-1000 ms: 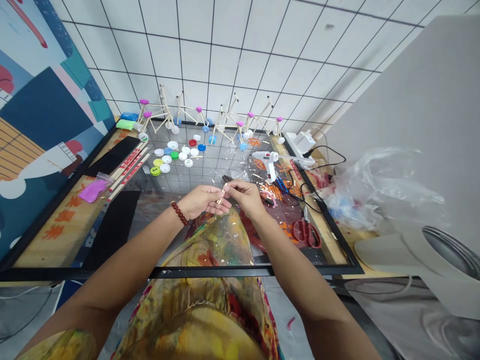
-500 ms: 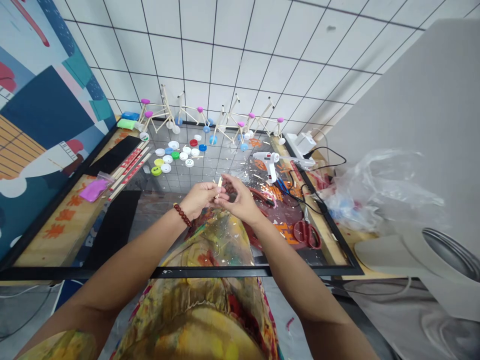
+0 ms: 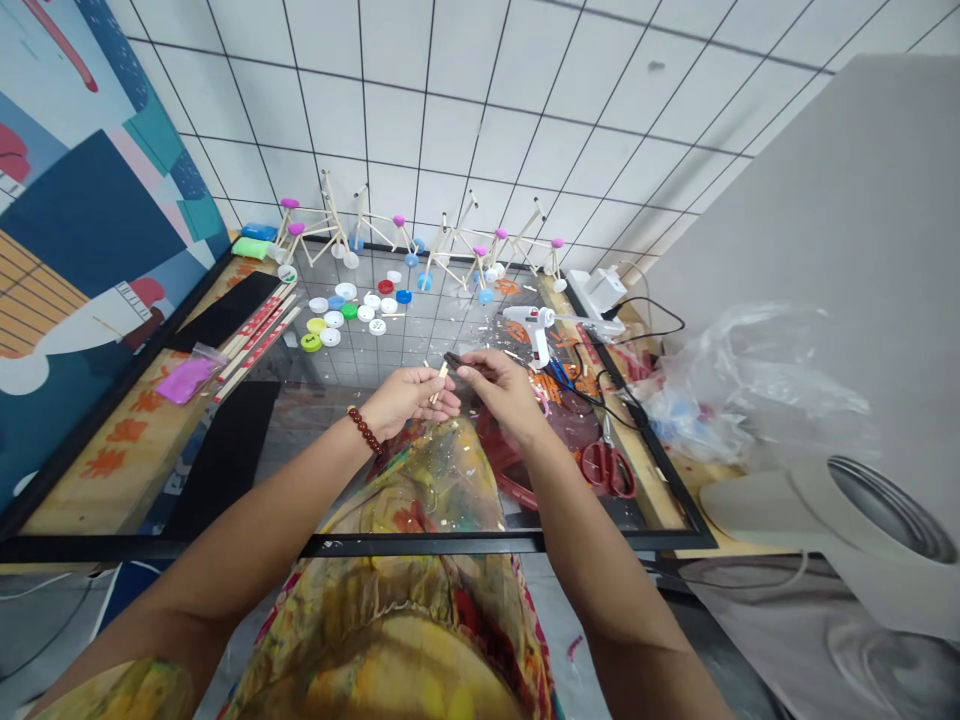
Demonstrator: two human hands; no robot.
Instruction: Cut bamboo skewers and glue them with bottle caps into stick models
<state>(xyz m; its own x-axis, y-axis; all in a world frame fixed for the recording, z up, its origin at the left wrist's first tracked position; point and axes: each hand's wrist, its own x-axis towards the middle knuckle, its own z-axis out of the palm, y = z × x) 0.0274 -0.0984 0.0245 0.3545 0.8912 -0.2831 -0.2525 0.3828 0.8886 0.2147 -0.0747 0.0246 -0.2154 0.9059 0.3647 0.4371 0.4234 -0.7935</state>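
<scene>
My left hand (image 3: pixel 411 397), with a beaded bracelet at the wrist, pinches short pale wooden sticks (image 3: pixel 442 371) in front of my body. Close on its right, my right hand (image 3: pixel 504 388) is closed around a pair of pliers (image 3: pixel 452 360). Only the dark jaws show, pointing left at the stick ends; my fingers hide the handles. Whether the jaws touch the wood is too small to tell. Beyond the hands lie several bottle caps (image 3: pixel 349 311) in white, green, yellow, red and blue. Stick frames (image 3: pixel 450 245) with pink lumps and cap wheels stand along the wall.
On the right are a white glue gun (image 3: pixel 534 330) with a black cable, red-handled scissors (image 3: pixel 609 468) and a plastic bag (image 3: pixel 742 370). Wooden strips (image 3: pixel 259 335) and a pink clay packet (image 3: pixel 187 375) lie left. Pale wood scraps litter the tabletop.
My right hand has left the sticks and taken up the pliers from the table on the right, bringing their jaws to the sticks. My left hand keeps its hold on the sticks.
</scene>
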